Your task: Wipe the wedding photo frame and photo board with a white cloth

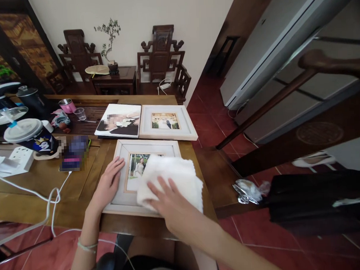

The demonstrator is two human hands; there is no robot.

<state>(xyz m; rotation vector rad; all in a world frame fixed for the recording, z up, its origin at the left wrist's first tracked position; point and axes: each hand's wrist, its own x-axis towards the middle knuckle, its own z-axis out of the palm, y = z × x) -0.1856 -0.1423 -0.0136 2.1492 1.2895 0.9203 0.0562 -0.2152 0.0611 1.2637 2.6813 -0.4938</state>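
A white-framed photo (124,146) lies flat at the near edge of the wooden table (46,183). My left hand (107,183) rests flat on the frame's left border, fingers stretched out. A folded white cloth (172,174) covers the right half of the picture. My right hand (167,202) lies on the cloth's near part with fingers spread, pressing it onto the glass.
Behind lie a second white-framed photo (167,123) and an unframed print (119,120). To the left are a phone (74,153) on a white cable (52,198), a lidded cup (30,134), a white box (20,159) and a pink pot (67,105). Carved chairs (161,57) stand at the wall.
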